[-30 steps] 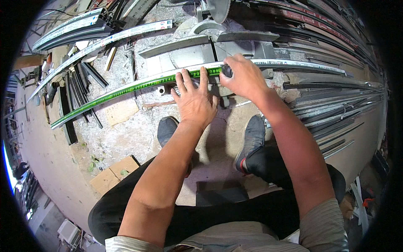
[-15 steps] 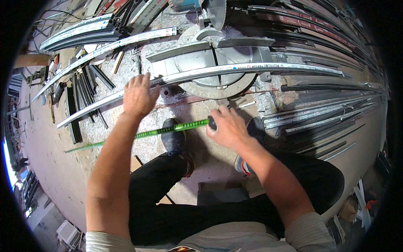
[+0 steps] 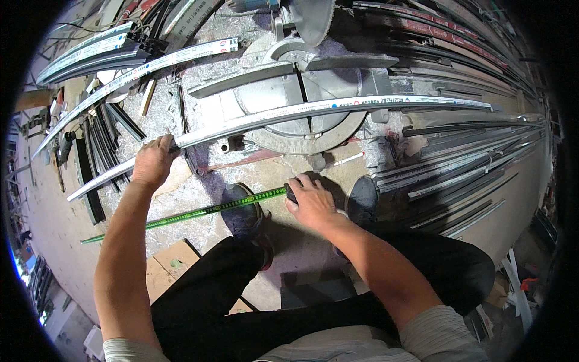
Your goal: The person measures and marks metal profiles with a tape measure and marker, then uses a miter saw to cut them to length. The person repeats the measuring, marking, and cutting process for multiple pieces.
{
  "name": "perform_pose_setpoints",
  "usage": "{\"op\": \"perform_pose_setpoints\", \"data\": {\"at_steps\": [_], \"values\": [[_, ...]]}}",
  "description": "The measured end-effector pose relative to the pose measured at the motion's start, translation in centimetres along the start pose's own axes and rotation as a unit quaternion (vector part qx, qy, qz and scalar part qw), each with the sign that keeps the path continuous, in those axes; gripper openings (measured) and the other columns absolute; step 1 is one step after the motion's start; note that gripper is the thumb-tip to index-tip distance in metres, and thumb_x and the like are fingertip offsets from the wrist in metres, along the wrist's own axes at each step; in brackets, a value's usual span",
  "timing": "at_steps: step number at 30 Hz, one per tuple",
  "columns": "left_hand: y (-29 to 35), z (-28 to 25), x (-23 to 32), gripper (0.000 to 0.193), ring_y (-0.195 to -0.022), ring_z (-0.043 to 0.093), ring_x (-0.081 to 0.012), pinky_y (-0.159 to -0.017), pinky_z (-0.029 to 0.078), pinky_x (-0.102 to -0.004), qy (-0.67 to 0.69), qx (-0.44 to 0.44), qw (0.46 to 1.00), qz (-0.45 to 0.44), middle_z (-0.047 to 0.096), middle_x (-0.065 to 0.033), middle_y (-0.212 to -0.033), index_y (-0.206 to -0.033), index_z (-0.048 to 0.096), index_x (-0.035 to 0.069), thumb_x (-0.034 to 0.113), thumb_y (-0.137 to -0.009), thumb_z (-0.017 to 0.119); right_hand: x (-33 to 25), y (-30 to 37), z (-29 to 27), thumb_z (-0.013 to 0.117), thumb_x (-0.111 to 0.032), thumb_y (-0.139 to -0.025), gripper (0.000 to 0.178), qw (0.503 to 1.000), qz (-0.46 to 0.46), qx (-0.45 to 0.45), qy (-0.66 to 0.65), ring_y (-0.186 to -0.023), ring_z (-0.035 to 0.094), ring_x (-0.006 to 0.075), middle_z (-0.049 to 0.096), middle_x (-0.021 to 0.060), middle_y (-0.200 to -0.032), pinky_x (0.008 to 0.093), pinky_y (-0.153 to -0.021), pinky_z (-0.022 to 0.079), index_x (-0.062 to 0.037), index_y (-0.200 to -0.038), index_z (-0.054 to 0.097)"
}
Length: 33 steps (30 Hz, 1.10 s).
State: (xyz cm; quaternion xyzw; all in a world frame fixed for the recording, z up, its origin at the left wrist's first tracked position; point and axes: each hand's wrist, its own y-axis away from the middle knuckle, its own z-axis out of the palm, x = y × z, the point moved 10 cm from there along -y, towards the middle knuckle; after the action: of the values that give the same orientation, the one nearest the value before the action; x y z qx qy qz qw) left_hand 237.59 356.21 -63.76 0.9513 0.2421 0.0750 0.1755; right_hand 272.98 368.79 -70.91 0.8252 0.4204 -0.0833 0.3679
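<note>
Across the middle of the frame, grasps the pale metal strip (image 3: 271, 116) left of centre with the left hand (image 3: 155, 160), fingers folded over the edge; cannot tell how firmly, with the thumb mostly hidden. Near the centre, clasps the dark case of the green tape measure (image 3: 199, 212) in the right hand (image 3: 312, 202), with the blade drawn toward the lower left and passing above the left shoe (image 3: 241, 222). Note the strip running from lower left to right of centre, over the round saw table (image 3: 335, 125); cannot tell whether resting on or held just above. For good handling, probably best to steady the strip against rolling or sliding, to guard the long blade from kinking or snagging on the shoe, and to guide both well clear of the saw blade (image 3: 312, 21) at top centre. As for writing, note dark characters on white along the strip's right half, with small blue and red marks; black numerals on the green tape; similar print on the labelled bar (image 3: 196, 49) at upper left; and red labelling on the long bars (image 3: 443, 30) at upper right, too small to read surely.
</note>
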Motion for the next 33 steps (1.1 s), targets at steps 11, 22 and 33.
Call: {"op": "perform_pose_setpoints", "data": {"at_steps": [11,22,33], "values": [[0.2,0.1,-0.3,0.032,-0.094,0.071,-0.0404,-0.084,0.056,-0.0504,0.000,0.017,1.000,0.014,0.072,-0.0186,-0.103,-0.122,0.062,0.005,0.023,-0.098,0.074,0.2,-0.4,-17.5,0.070,-0.013,-0.091,0.021,0.894,-0.310,0.293,0.136,-0.086,0.067,0.0241,0.065,0.0092,-0.097,0.0392,-0.076,0.062,-0.0051,-0.110,0.066],[-0.1,-0.1,0.0,0.029,-0.097,0.072,-0.0380,-0.086,0.056,-0.0488,0.008,-0.009,1.000,-0.012,0.072,-0.0165,-0.101,-0.120,0.062,0.006,0.022,-0.098,0.073,14.4,-5.8,-26.2,0.079,-0.017,-0.091,0.040,0.935,-0.155,0.179,0.263,-0.120,0.062,0.0361,0.067,0.0163,-0.124,0.0448,-0.105,0.048,-0.0026,-0.126,0.065],[-4.1,-1.5,3.9,0.033,-0.096,0.072,-0.0370,-0.085,0.057,-0.0479,0.000,0.004,1.000,0.019,0.072,-0.0161,-0.103,-0.123,0.062,0.006,0.025,-0.098,0.073,18.8,-6.9,-29.4,0.079,-0.012,-0.088,0.037,0.919,-0.190,0.203,0.279,-0.113,0.064,0.0384,0.070,0.0167,-0.117,0.0484,-0.100,0.051,-0.0021,-0.120,0.066]]}}
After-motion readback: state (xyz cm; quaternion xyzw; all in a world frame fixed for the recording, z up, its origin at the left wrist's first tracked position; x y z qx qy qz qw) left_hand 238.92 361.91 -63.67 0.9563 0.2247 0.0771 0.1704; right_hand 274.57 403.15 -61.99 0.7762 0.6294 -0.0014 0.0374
